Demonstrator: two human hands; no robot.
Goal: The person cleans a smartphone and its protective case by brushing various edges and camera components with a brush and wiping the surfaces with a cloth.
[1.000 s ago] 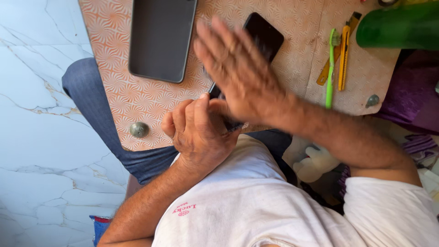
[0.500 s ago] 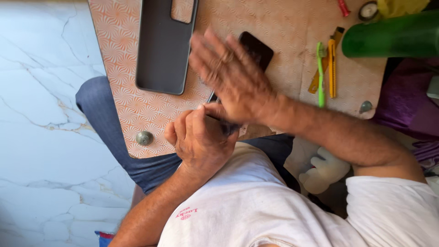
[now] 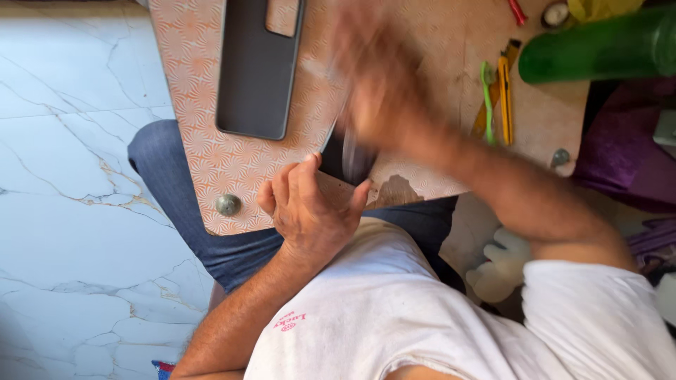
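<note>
Two hands: both over the near edge of the tabletop (image 3: 211,176), one sharp, one a smear of motion.
Left hand (image 3: 306,211): curled at the near edge, fingers bent round, thumb out to the right, pinning the near end of a dark phone (image 3: 352,156) against the board.
Right hand (image 3: 380,91): blurred, fingers look spread wide, passing over the far part of the phone; whether it holds or even touches anything, cannot tell.
Dark phone: lies between the two hands, mostly hidden under them, near the middle of the tabletop's near edge; only a dark sliver shows.
Phone case (image 3: 257,67): black, lying flat to the left of the hands, with a camera cut-out at its far end, apart from both hands.
Tabletop: orange patterned sheet on the left, plain worn board on the right, resting across the person's lap.
Round knob (image 3: 227,205): grey metal, at the near left corner, just left of the left hand.
Green toothbrush (image 3: 487,98): on the right, lying near to far.
Yellow cutter (image 3: 505,91): just beside the toothbrush, on its right.
Green bottle (image 3: 598,49): lying on its side at the far right edge.
Floor (image 3: 70,176): white marble with veins, off to the left.
</note>
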